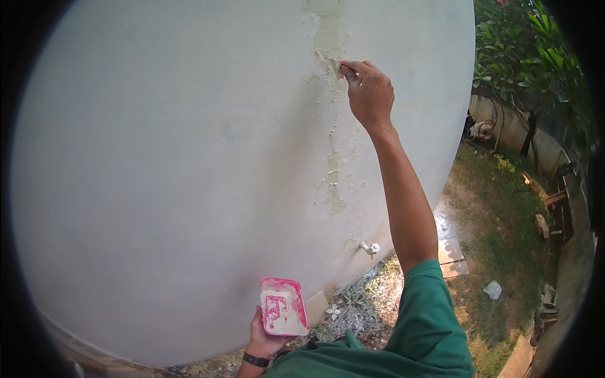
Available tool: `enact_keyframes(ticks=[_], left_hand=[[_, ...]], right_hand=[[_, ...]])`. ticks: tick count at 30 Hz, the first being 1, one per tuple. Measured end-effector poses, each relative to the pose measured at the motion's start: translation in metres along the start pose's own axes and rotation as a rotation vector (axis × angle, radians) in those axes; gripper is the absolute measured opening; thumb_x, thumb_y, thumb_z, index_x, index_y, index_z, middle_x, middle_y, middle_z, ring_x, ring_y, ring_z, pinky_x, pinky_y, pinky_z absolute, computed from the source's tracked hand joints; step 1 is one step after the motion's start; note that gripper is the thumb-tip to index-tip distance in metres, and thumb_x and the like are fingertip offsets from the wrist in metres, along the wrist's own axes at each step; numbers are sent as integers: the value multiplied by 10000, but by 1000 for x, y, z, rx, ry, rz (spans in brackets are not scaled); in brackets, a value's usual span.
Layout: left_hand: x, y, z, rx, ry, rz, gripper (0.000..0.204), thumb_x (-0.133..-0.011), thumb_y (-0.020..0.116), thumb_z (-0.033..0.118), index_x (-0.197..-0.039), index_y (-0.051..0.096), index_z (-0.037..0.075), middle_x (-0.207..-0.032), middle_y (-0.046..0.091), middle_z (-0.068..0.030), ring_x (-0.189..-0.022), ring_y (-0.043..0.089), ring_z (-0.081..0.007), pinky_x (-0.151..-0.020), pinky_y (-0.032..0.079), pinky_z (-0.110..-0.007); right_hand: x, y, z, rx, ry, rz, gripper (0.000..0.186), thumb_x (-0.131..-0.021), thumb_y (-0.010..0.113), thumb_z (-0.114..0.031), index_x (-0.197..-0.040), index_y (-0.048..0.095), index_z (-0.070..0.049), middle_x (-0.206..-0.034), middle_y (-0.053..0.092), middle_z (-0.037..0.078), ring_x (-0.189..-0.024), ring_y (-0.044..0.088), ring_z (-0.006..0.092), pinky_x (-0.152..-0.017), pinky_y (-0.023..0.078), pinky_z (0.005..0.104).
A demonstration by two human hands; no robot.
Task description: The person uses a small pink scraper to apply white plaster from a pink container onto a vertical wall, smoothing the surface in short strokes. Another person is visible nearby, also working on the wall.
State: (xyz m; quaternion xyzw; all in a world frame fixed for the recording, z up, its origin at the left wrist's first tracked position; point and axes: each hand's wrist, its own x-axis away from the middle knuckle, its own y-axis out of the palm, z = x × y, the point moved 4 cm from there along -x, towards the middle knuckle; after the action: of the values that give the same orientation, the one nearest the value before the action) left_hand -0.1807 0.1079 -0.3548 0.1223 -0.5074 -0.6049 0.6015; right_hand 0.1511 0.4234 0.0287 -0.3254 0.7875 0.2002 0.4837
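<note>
My right hand (370,91) is raised to the pale wall (176,157), its fingers closed on a small putty knife (337,65) with a bit of pink showing. The blade meets a vertical strip of wet, cream-coloured putty (329,38). Below the blade the strip thins into rough lumps and smears. Low down, my left hand (265,337) holds a shallow pink tray (304,321) from beneath, tilted toward me. Cream putty coats much of the tray's inside, with pink showing through in patches.
A white outdoor tap (370,249) sticks out of the wall's lower right. Weeds (356,309) grow at the wall's foot. To the right lie grass (491,233), paving slabs (451,257) and a white lump (492,290). Leafy bushes (529,50) and a boundary wall (576,252) stand beyond.
</note>
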Motion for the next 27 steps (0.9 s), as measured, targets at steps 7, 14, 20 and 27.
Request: enact_keyframes(ticks=[7, 14, 20, 27], left_hand=[[-3, -5, -4, -21, 44, 65, 742, -1056, 377, 679, -1593, 491, 180, -1594, 526, -138, -1447, 501, -415, -1160, 382, -694], [1, 15, -9, -117, 124, 134, 880, -1009, 332, 809, -1633, 424, 196, -1662, 446, -155, -1532, 390, -443, -1221, 253, -735], [8, 29, -12, 32, 115, 75, 762, -1048, 365, 693, -1600, 478, 180, -1595, 528, -136, -1462, 493, -407, -1177, 365, -698], [-6, -12, -9, -17, 86, 118, 772, -1041, 384, 702, -1602, 477, 181, -1604, 520, -136, -1468, 486, -411, -1182, 361, -693]], right_hand=[[-9, 8, 7, 134, -2, 45, 149, -1016, 707, -266, -1042, 845, -217, -908, 738, 6, -804, 702, 285, -688, 550, 413], [-41, 0, 28, 122, -49, 48, 171, -1028, 719, -264, -1098, 836, -161, -953, 765, -7, -775, 701, 237, -725, 544, 377], [-22, -17, 43, -41, 89, 0, 161, -1036, 697, -252, -1081, 834, -179, -907, 735, 19, -783, 686, 252, -685, 522, 376], [32, 8, 11, 147, -107, 144, 113, -980, 754, -148, -1061, 831, -132, -860, 737, 0, -753, 682, 182, -609, 519, 338]])
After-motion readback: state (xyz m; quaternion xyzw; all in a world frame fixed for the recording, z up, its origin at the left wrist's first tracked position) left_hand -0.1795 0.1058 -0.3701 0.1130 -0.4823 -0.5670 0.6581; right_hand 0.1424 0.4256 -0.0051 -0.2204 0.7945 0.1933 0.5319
